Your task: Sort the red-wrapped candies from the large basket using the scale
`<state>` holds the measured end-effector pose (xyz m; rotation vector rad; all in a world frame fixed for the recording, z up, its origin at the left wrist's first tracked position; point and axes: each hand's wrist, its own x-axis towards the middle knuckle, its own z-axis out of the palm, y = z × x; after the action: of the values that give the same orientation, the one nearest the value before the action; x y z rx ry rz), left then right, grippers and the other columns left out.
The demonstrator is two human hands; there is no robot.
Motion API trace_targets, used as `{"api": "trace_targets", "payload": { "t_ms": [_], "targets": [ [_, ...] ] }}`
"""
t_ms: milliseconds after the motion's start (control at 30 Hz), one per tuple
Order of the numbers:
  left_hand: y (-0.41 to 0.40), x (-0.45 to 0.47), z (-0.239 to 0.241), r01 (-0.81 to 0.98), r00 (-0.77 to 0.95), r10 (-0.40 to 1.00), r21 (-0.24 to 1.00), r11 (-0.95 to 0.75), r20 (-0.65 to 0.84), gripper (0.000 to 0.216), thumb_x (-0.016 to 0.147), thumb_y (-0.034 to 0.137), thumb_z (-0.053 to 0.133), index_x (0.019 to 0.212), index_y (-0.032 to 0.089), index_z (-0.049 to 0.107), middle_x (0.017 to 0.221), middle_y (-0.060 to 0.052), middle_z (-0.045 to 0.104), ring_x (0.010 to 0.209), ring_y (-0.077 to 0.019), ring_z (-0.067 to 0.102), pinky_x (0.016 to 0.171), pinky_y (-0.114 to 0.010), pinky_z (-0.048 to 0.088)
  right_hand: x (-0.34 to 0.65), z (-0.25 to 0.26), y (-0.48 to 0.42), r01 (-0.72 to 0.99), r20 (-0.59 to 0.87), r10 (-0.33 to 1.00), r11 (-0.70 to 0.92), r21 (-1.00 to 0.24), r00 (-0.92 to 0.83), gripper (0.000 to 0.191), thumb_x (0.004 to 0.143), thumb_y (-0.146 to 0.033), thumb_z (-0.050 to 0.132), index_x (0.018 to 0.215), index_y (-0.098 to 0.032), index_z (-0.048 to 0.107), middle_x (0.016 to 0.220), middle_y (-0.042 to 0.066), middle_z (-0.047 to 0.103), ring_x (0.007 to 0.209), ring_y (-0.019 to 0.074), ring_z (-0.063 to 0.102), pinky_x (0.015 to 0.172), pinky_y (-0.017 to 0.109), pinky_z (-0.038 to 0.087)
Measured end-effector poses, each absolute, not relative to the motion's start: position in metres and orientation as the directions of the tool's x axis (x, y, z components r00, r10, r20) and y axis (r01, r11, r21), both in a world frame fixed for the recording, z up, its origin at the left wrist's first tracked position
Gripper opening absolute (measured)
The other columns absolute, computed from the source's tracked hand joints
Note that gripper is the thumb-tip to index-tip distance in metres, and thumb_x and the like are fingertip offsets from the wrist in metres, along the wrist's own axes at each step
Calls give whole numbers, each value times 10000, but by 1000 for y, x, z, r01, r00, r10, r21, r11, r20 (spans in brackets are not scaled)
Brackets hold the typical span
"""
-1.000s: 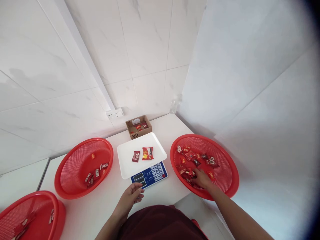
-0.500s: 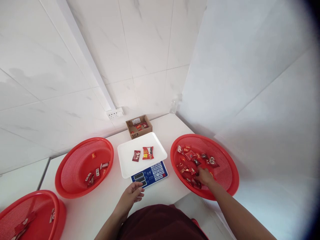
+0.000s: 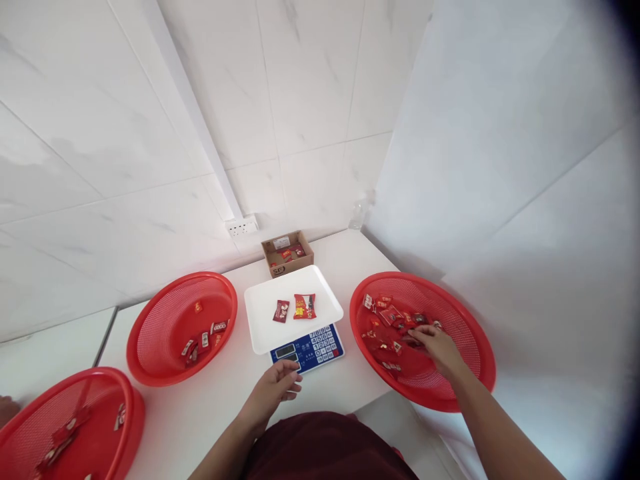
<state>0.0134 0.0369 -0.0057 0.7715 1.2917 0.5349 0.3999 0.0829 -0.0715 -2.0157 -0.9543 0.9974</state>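
Among red-wrapped snacks, right hand, hold unclear!
One lean, and the empty left hand could jog the scale.

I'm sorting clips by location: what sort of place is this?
Probably a small packing or weighing station: a digital scale with a white tray, red mesh baskets of wrapped snacks, and a cardboard box.

1. Open from above, over the white tray.
2. Rather narrow between tray and right basket.
3. Blocked on far side by carton and wall, on near side by left hand.
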Motion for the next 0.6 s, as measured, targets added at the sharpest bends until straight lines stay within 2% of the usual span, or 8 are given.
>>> {"api": "trace_targets", "payload": {
  "t_ms": [67,133,200,267,333,400,467,600],
  "targets": [
    [38,21,2,31,260,729,760,649,-633,458,675,481,644,1013,188,544,998,-85,586,882,-188,561,781,-333,446,368,-48,87,130,-382,869,-438,-890,315,170,640,-363,621,650,-235,510,686,9,661,711,194,664,634,295,523],
    [40,32,11,-50,303,719,743,667,-625,533,672,476,659,1111,219,502,1140,-115,535,985,-222,530,781,-354,460,322,-26,86,-39,-398,913,-396,-918,87,214,637,-347,651,684,-223,483,674,-9,648,684,184,661,657,304,518],
    [41,42,15,-175,360,706,699,693,-610,593,692,465,653,1210,277,432,1249,-117,467,1048,-240,506,772,-376,472,270,-10,80,-49,-406,901,-418,-907,-155,228,650,-347,637,695,-215,457,626,-17,634,551,168,623,531,302,492],
    [43,49,13,-285,408,686,630,723,-603,564,725,454,627,1229,320,412,1207,-88,497,951,-214,558,755,-392,478,223,-3,73,45,-412,854,-420,-906,-319,196,651,-331,619,710,-214,473,552,-42,592,490,164,584,483,305,468],
    [45,49,5,-370,398,674,564,739,-622,450,749,432,612,1159,307,476,1007,-38,577,708,-134,578,722,-371,479,187,-3,68,155,-309,908,-275,-949,-282,134,663,-312,602,711,-210,530,649,-15,622,619,176,606,595,330,486],
    [47,44,-4,-456,333,673,512,728,-660,319,766,401,605,1044,255,545,795,9,582,536,-75,508,699,-331,472,167,-8,68,241,-213,944,-152,-959,-252,102,683,-294,579,744,-213,585,800,18,650,796,198,606,736,349,473],
    [48,34,-11,-539,283,667,461,705,-690,239,787,381,587,940,197,578,713,7,578,531,-81,513,714,-312,466,159,-12,71,262,-197,949,-130,-956,-247,133,695,-286,569,802,-216,607,900,32,652,893,206,589,818,353,446],
    [46,16,-15,-627,269,672,405,666,-690,215,794,341,592,889,148,595,827,-53,638,716,-136,611,754,-281,458,157,-17,77,177,-292,928,-255,-951,-231,219,719,-363,564,869,-206,596,879,33,653,839,200,604,779,347,464]
  ]
}}
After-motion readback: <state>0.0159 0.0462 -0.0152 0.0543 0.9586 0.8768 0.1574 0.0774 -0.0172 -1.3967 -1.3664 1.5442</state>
